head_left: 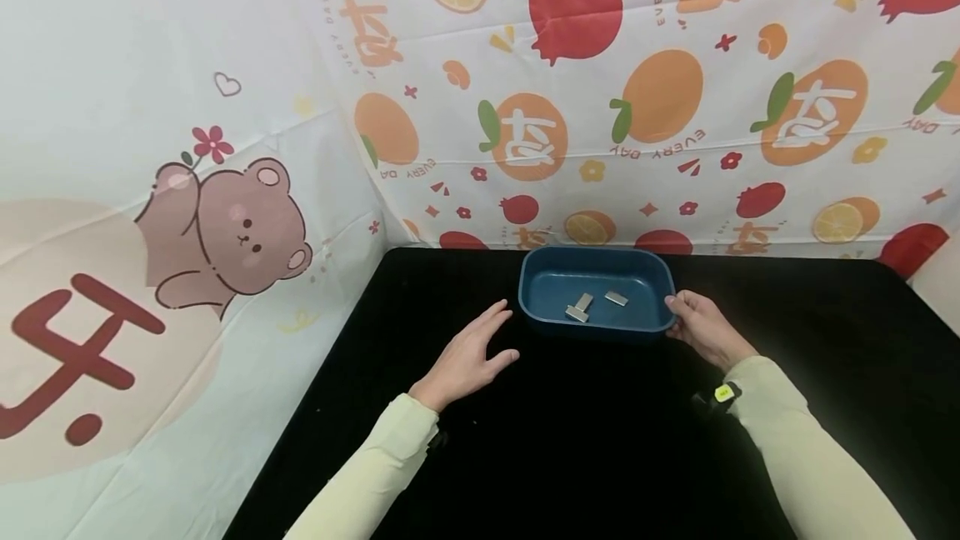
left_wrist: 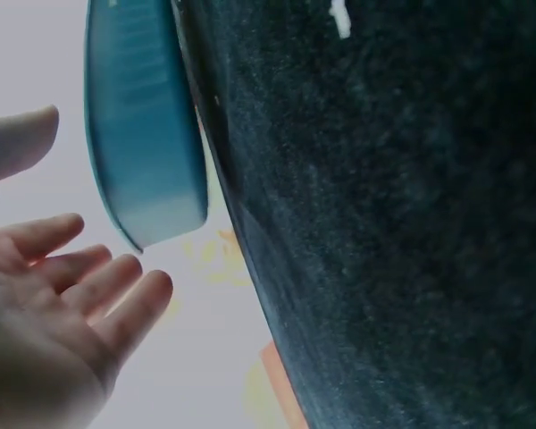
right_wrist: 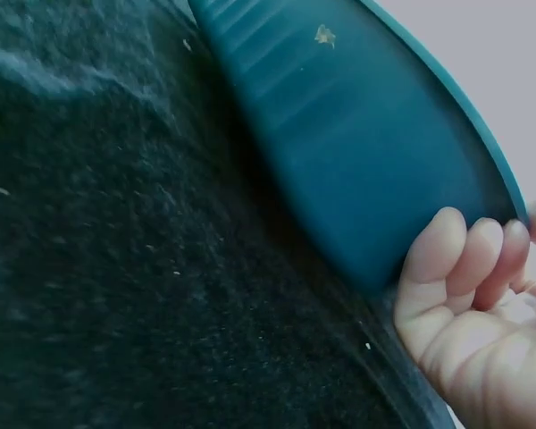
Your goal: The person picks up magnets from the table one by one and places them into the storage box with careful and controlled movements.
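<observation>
A blue plastic basin [head_left: 600,327] sits near the far edge of the black table, with several small silvery rectangular blocks [head_left: 617,298] lying inside. My right hand [head_left: 705,328] grips the basin's right end, thumb over the rim and fingers curled against the outer wall; the right wrist view shows those fingers [right_wrist: 438,246] on the blue side. My left hand [head_left: 467,361] is held apart from the basin's left end, its fingers loosely extended and holding nothing. In the left wrist view the left hand [left_wrist: 58,304] has its palm visible beside the basin [left_wrist: 147,134].
The black tabletop [head_left: 585,440] spreads around the basin. Behind it hangs a white cloth [head_left: 450,132] printed with fruit, close to the table's far edge. Another pale cloth [head_left: 262,107] with a bear print hangs at the left.
</observation>
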A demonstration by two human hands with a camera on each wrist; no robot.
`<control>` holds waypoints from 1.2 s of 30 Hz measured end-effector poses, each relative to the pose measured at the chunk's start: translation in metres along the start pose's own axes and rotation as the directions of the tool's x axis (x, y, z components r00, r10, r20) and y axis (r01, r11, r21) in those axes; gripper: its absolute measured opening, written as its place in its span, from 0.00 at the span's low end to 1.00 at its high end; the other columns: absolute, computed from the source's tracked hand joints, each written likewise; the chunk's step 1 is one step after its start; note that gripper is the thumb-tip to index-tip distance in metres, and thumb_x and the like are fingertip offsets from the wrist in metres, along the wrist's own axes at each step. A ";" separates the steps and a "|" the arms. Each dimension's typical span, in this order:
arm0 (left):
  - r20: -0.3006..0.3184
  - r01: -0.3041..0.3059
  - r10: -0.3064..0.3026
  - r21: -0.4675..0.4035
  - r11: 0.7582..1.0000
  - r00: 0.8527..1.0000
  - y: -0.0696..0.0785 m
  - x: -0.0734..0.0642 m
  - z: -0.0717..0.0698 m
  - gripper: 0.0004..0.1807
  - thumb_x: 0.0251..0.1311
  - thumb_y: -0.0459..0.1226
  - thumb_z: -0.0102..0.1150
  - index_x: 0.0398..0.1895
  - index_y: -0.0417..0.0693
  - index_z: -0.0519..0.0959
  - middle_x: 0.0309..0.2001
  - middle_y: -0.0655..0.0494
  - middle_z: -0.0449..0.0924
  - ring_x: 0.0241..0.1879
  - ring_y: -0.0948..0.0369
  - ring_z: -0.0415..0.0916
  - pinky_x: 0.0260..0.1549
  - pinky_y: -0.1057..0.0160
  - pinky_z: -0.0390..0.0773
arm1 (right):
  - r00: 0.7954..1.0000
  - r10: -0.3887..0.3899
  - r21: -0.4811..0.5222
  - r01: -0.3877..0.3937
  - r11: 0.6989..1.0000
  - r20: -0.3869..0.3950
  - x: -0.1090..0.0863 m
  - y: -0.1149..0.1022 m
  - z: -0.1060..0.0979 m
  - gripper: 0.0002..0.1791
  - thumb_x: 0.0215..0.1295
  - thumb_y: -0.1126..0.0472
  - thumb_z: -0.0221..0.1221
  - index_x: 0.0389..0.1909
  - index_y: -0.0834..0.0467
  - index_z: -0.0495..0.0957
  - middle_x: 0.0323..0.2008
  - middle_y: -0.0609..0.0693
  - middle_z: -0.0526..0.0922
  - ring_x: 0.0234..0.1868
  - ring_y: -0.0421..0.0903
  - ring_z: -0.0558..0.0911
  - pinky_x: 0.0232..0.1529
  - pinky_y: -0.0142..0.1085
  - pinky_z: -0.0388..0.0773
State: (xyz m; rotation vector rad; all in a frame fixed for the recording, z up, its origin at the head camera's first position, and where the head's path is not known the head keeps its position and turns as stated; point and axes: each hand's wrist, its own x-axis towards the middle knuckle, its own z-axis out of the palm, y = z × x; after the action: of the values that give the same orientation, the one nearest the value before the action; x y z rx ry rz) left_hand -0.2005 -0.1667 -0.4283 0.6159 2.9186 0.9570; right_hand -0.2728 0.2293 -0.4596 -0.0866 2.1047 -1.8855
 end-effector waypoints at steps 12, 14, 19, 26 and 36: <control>-0.071 0.014 -0.012 0.027 1.000 0.997 0.000 -0.001 -0.006 0.33 0.67 0.46 0.60 0.73 0.49 0.65 0.78 0.55 0.57 0.75 0.54 0.60 0.71 0.47 0.65 | 1.000 0.024 0.061 -0.025 0.998 0.020 0.027 -0.003 -0.003 0.17 0.79 0.49 0.43 0.34 0.56 0.67 0.25 0.41 0.70 0.28 0.37 0.72 0.37 0.30 0.76; -0.066 0.022 -0.021 0.028 0.999 0.998 -0.001 -0.001 -0.007 0.33 0.67 0.46 0.59 0.73 0.49 0.65 0.78 0.56 0.57 0.75 0.54 0.59 0.71 0.47 0.65 | 0.999 0.024 0.069 -0.026 0.997 0.025 0.031 -0.005 -0.006 0.16 0.79 0.50 0.43 0.34 0.56 0.67 0.25 0.41 0.70 0.28 0.37 0.72 0.37 0.30 0.76; -0.052 0.031 -0.029 0.027 0.999 0.998 -0.002 -0.001 -0.009 0.33 0.68 0.46 0.59 0.74 0.49 0.64 0.78 0.54 0.56 0.76 0.54 0.59 0.72 0.47 0.64 | 0.998 0.032 0.066 -0.035 0.997 0.046 0.040 -0.008 -0.014 0.15 0.79 0.50 0.43 0.35 0.55 0.67 0.25 0.41 0.69 0.29 0.38 0.72 0.37 0.30 0.76; -0.074 0.034 -0.031 0.035 0.999 0.997 -0.001 0.000 -0.011 0.34 0.67 0.46 0.59 0.73 0.47 0.65 0.78 0.52 0.55 0.76 0.52 0.57 0.72 0.44 0.62 | 0.998 0.013 0.083 -0.019 0.996 0.065 0.050 -0.008 -0.017 0.14 0.79 0.51 0.43 0.34 0.55 0.66 0.25 0.41 0.67 0.29 0.37 0.70 0.36 0.30 0.74; -0.059 0.048 -0.047 0.025 0.999 0.997 0.001 0.003 -0.011 0.34 0.66 0.45 0.60 0.73 0.48 0.65 0.79 0.52 0.54 0.77 0.52 0.56 0.73 0.43 0.61 | 0.998 0.042 0.137 -0.049 0.989 0.055 0.062 -0.002 -0.017 0.13 0.80 0.53 0.42 0.35 0.55 0.65 0.24 0.41 0.67 0.29 0.38 0.71 0.36 0.30 0.74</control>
State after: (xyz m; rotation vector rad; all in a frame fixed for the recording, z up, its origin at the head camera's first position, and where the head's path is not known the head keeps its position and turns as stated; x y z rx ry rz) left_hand -0.2049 -0.1713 -0.4183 0.5257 2.9864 0.9494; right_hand -0.3367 0.2293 -0.4683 -0.0548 1.9201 -1.9743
